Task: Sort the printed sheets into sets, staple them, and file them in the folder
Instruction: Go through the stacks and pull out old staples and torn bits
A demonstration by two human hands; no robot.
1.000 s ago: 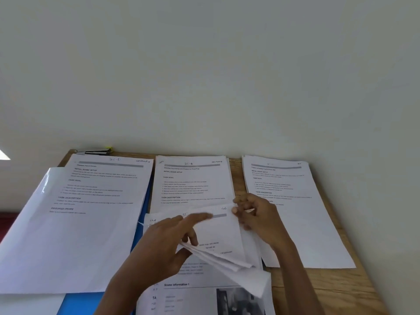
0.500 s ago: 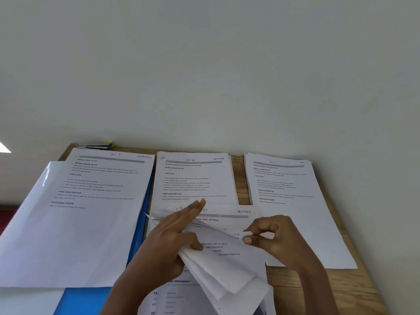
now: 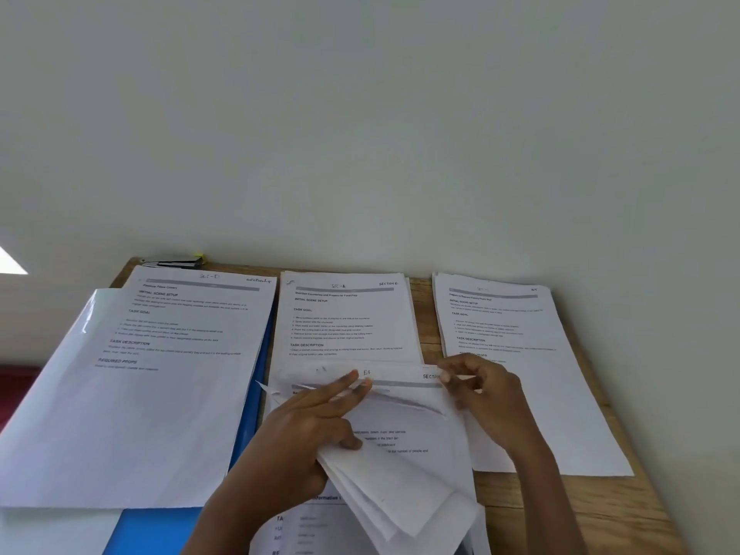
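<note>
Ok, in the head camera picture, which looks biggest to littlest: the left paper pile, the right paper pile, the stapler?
1. left paper pile: looks largest.
2. right paper pile: looks smaller, but the wide lens may stretch the left one, so unsure.
3. stapler: smallest by far.

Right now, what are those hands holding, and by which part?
Both hold the loose bundle of sheets: the left hand grips folded-back pages at its left side, fingers laid across the top; the right hand pinches a sheet's upper right corner.
</note>
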